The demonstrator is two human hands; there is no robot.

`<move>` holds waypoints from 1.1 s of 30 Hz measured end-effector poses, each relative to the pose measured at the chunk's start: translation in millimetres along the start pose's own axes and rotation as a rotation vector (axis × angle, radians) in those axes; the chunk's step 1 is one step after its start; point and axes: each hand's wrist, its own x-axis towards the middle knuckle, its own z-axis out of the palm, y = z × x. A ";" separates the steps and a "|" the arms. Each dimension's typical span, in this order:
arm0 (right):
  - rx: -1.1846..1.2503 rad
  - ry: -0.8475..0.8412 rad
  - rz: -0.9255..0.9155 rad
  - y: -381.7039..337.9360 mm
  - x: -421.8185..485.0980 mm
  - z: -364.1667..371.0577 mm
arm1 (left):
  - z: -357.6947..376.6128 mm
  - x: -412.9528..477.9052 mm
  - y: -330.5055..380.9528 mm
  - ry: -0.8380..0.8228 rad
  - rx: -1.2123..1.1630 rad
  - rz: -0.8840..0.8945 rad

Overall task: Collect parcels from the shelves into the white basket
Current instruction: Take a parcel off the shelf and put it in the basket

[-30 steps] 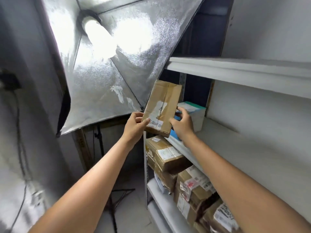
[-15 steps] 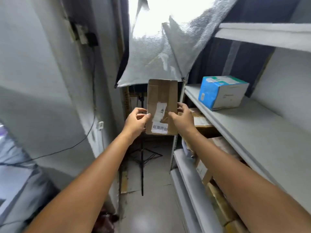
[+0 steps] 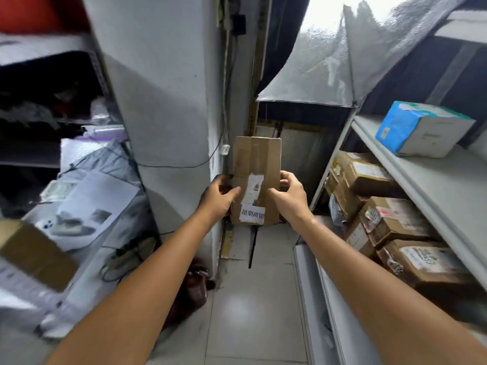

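2 hands, left hand [image 3: 217, 200] and right hand [image 3: 288, 197], curl their fingers round a brown parcel [image 3: 255, 164], held upright left of the shelf [image 3: 432, 185].

The parcel [image 3: 257, 159] carries a white label [image 3: 252, 216] with the printed characters 超期滞留. A torn sticker [image 3: 254, 186] above it shows a barcode, its digits too small to read. The print on the shelf boxes [image 3: 392, 223] is blurred.

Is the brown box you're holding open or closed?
Closed. The brown box shows flat taped flaps; the left hand and right hand grip its sides.
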 end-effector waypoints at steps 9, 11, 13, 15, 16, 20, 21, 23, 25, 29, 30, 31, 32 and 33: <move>-0.011 -0.257 0.003 -5.8 -68.5 82.6 | -80.1 -95.8 -44.9 0.248 0.093 -0.084; -0.039 -0.315 -0.020 -9.4 -79.6 102.6 | -99.0 -119.6 -52.4 0.307 0.105 -0.113; -0.062 -0.383 -0.043 -14.8 -92.5 121.3 | -115.2 -142.6 -61.4 0.378 0.110 -0.154; -0.081 -0.461 -0.078 -19.1 -104.5 140.0 | -132.1 -163.7 -75.2 0.463 0.086 -0.195; -0.091 -0.499 -0.098 -21.4 -110.8 149.5 | -139.4 -175.2 -81.8 0.502 0.063 -0.205; -0.111 -0.660 -0.178 -25.6 -142.0 187.2 | -153.2 -232.5 -83.6 0.629 -0.003 -0.255; -0.117 -0.691 -0.194 -25.7 -151.6 196.3 | -157.5 -244.6 -88.3 0.658 -0.017 -0.268; -0.129 -0.758 -0.221 -27.4 -172.2 213.3 | -166.6 -271.0 -96.7 0.734 -0.057 -0.298; -0.140 -0.849 -0.251 -29.4 -194.4 234.5 | -178.6 -299.0 -107.1 0.820 -0.070 -0.331; -0.136 -0.966 -0.298 -34.5 -233.5 272.6 | -202.5 -340.3 -127.8 0.934 -0.097 -0.375; -0.131 -1.003 -0.303 -36.5 -243.6 283.4 | -210.4 -350.3 -133.7 0.965 -0.105 -0.384; -0.120 -1.041 -0.302 -38.9 -253.4 293.7 | -217.6 -359.6 -138.9 0.994 -0.109 -0.398; -0.113 -1.077 -0.302 -41.9 -263.4 303.9 | -226.3 -368.9 -145.1 1.020 -0.107 -0.410; -0.108 -1.109 -0.306 -45.1 -273.6 314.8 | -235.7 -378.0 -151.3 1.044 -0.107 -0.417</move>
